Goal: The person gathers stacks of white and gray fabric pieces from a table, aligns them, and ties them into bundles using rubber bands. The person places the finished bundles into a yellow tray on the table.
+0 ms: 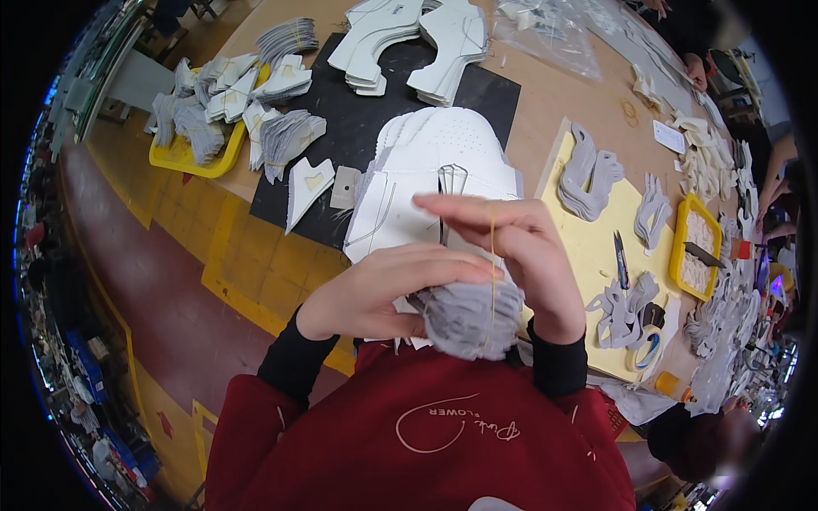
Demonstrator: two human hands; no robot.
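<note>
- Workshop desk (545, 102) with a black mat (358, 128), white cut pieces stacked at 12 o'clock, yellow tray (183, 157) at 10.
- Left hand (375, 294) cups the grey piece bundle (469, 319), held near the chest; right hand (520, 247) pinches a yellow rubber band (492, 255) stretched over it.
- Best to keep the stack squared and the band centred.
- Bundle's underside and the fingertips are hidden.

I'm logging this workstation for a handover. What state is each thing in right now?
Left hand: gripping the grey bundle.
Right hand: pinching the rubber band.
Bundle of grey cut pieces: stacked, held against the chest.
Yellow rubber band: stretched taut around the bundle.
Yellow tray: heaped with banded grey bundles.
White cut pieces: stacked flat on the black mat.
</note>
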